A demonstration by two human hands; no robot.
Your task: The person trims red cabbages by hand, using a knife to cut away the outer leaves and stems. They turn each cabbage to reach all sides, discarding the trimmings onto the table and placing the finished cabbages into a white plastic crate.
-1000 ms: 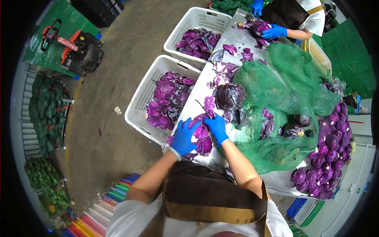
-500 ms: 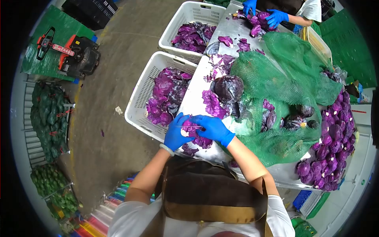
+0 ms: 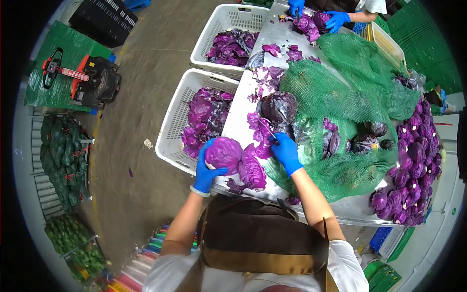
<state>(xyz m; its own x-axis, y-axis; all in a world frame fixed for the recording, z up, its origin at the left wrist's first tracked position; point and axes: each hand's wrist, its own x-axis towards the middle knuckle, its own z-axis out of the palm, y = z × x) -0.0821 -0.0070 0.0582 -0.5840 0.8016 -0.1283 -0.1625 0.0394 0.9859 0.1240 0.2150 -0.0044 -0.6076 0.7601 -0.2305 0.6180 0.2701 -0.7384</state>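
Blue gloves cover both hands. My left hand [image 3: 205, 171] grips a peeled red cabbage [image 3: 224, 155] over the near left corner of the metal table. In my right hand [image 3: 286, 153] is a knife [image 3: 265, 127], its thin blade pointing up and to the left. Between the hands, a large loose cabbage leaf [image 3: 253, 169] lies on the tabletop. Just beyond the knife sits a dark, untrimmed cabbage [image 3: 278, 108], with torn leaves [image 3: 257, 122] beside it.
White crates of leaves stand to the left, one nearer [image 3: 170, 127] and one farther [image 3: 202, 46]. Green netting [image 3: 335, 87] covers much of the table [image 3: 243, 104]. Trimmed cabbages [image 3: 411, 160] are piled at right. Across the table, a co-worker's gloved hand [image 3: 336, 21] touches cabbage.
My hands have moved apart. The left has raised the cabbage into plain view; the right has shifted right with the knife. A large leaf now lies between them.
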